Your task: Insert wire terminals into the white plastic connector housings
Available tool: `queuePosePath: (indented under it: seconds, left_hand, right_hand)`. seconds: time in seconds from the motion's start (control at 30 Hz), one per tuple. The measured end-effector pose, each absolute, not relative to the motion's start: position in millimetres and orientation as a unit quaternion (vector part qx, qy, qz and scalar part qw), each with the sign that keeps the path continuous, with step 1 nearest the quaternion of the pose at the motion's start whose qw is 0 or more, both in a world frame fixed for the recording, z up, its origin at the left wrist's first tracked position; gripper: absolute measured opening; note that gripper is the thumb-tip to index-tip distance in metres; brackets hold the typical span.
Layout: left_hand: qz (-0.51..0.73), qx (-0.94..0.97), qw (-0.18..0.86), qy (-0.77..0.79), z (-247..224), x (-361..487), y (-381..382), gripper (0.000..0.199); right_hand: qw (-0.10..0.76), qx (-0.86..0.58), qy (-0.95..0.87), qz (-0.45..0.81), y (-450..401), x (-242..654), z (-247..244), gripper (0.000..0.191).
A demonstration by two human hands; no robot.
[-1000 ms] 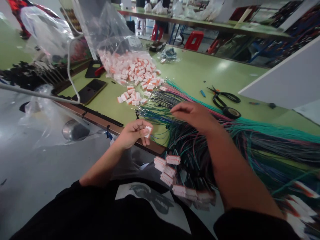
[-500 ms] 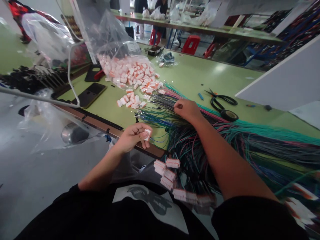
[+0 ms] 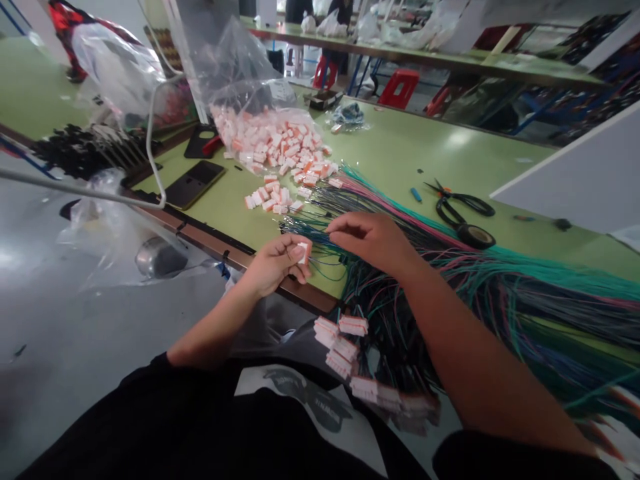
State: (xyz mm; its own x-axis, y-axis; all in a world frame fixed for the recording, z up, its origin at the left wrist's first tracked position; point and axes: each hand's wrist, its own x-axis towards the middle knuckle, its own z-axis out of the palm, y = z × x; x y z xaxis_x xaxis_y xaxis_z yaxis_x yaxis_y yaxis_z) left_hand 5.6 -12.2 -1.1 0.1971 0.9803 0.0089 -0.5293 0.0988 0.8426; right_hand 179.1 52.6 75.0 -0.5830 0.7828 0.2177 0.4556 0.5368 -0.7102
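Note:
My left hand (image 3: 280,265) pinches a small white-and-orange plastic connector (image 3: 304,252) at the table's front edge. A thin wire runs out to the right near that connector. Over the blue wires (image 3: 310,230) is my right hand (image 3: 370,241), with thumb and fingers reaching left and a gap between them; no held thing shows there. Bundles of green wires (image 3: 530,263), pink, grey and black ones stretch rightwards beneath my right forearm. Finished-looking connectors with wires (image 3: 353,325) hang in a cluster below the edge, near my lap.
Loose connectors (image 3: 270,196) lie before a clear bag of connectors (image 3: 280,140). A phone (image 3: 195,184) is on the left. Scissors (image 3: 463,203) and a tape roll (image 3: 475,236) sit behind the wires. A white bent rod (image 3: 151,143) crosses the left side.
My right hand has moved down and left from the grey wires to the blue ones, its fingers more apart. My left hand keeps the connector. The view has shifted slightly.

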Motion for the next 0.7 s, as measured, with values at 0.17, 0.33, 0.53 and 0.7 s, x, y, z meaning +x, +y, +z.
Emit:
queuePosePath:
  seconds: [0.17,0.33,0.53,0.7]
  left_hand:
    - [0.564,0.367,0.679,0.292,0.7,5.3,-11.9,0.042]
    - [0.567,0.366,0.678,0.292,2.0,4.9,-11.6,0.040]
    - [0.563,0.368,0.678,0.295,1.6,4.3,-12.3,0.040]
    - [0.573,0.366,0.668,0.303,1.6,6.3,-12.9,0.042]
  right_hand:
    - [0.295,-0.344,-0.852,0.262,34.9,172.9,64.6,0.010]
    - [0.275,-0.328,-0.885,0.187,29.8,173.1,62.0,0.010]
    - [0.236,-0.339,-0.900,0.139,29.8,171.4,60.4,0.009]
    - [0.207,-0.393,-0.890,0.109,25.8,166.2,58.4,0.011]
